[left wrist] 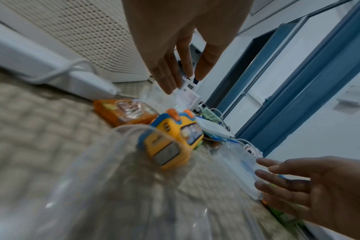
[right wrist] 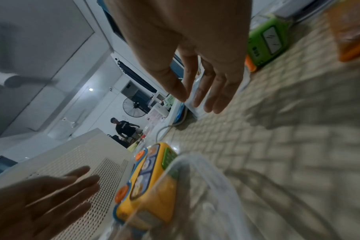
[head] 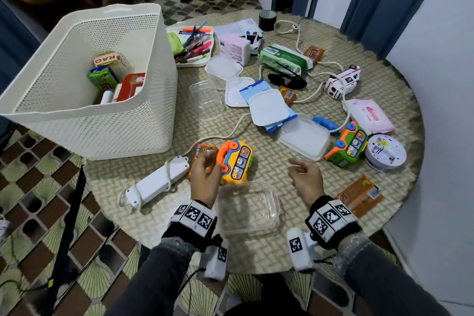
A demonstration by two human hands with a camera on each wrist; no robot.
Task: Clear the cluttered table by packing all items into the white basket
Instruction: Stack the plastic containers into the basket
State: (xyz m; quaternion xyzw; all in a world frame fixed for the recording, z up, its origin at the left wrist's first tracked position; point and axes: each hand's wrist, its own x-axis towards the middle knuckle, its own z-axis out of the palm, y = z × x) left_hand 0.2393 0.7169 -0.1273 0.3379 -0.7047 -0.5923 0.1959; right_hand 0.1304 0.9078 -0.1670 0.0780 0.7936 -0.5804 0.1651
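Note:
The white basket [head: 107,115] stands at the table's left with several packs inside. A yellow toy bus [head: 237,160] lies near the front, beside an orange snack pack [head: 202,152]. A clear plastic container [head: 250,209] sits between my wrists. My left hand [head: 205,172] hovers over the snack pack and the bus's left side, fingers relaxed, holding nothing. My right hand [head: 304,174] hovers right of the bus, fingers loosely spread and empty. In the wrist views the yellow toy bus [left wrist: 170,142] [right wrist: 148,183] lies below both open hands.
A white power strip [head: 156,182] with its cord lies left of my left hand. Further back are clear tubs and lids [head: 304,140], a green toy bus [head: 346,146], a toy ambulance [head: 342,82], tissue packs, a pen tray [head: 192,45] and another orange pack [head: 360,195].

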